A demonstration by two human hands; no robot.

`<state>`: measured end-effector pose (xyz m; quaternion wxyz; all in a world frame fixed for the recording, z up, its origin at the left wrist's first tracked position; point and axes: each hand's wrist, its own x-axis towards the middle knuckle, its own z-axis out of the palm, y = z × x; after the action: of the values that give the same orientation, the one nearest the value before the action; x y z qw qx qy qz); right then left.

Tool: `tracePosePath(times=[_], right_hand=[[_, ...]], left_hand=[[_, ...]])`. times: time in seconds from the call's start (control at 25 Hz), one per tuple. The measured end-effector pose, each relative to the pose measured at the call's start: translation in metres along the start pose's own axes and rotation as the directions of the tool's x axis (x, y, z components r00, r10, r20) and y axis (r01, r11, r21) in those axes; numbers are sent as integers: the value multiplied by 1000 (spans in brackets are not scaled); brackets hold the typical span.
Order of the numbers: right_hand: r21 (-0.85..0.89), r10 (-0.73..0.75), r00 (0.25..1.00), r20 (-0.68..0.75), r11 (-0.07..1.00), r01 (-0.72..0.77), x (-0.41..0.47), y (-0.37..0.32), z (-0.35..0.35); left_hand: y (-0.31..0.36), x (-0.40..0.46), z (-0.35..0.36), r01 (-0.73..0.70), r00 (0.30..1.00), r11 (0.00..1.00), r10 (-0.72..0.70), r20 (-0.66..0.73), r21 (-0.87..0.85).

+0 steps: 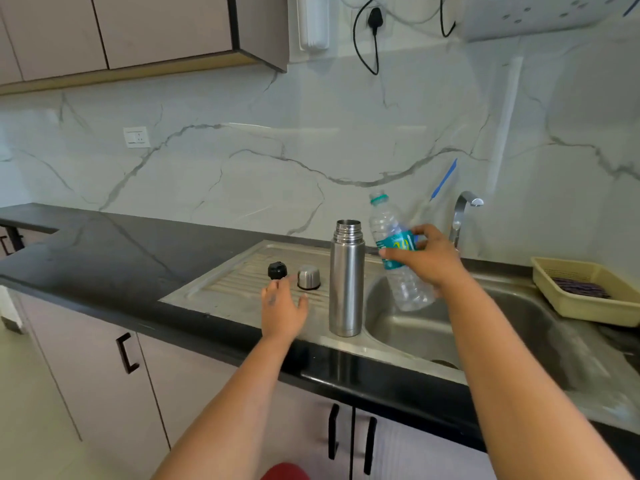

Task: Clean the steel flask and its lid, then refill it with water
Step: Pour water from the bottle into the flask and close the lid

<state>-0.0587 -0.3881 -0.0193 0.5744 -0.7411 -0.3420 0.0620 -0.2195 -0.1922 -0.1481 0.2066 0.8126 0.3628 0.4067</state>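
You're standing in a home kitchen: a stainless steel sink (433,327) with a curved chrome tap (464,209), a black stone table (138,258), a white marble-veined backsplash (277,150), and grey wall cabinets (138,29).

Silver flask (346,282); teal-labelled clear bottle (398,252); black stopper (277,270); grey-veined white wall (311,150)

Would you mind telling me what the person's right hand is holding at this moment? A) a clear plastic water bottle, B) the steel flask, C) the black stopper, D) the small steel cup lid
A: the right hand grips a clear plastic water bottle with a teal label over the sink, while the steel flask stands open and untouched on the drainboard.
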Motion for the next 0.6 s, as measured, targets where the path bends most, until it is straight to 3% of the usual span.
tracePosePath(times=[0.08,0.24,0.36,0.52,0.6], right_hand=[[289,125,991,38,948,-131,-20,32,13],[525,265,957,120,801,-288,-51,59,32],[557,254,960,115,784,-274,-61,66,39],[443,204,976,77,870,-217,-65,71,40],[416,138,986,91,895,-163,-71,73,35]], left_hand=[[-14,8,-10,22,986,995,-38,164,96],[-23,15,-10,35,920,962,-136,366,270],[-18,19,-6,76,879,967,-180,441,244],[-7,16,-6,-5,870,923,-185,457,384],[2,13,-11,28,892,967,-138,430,253]])
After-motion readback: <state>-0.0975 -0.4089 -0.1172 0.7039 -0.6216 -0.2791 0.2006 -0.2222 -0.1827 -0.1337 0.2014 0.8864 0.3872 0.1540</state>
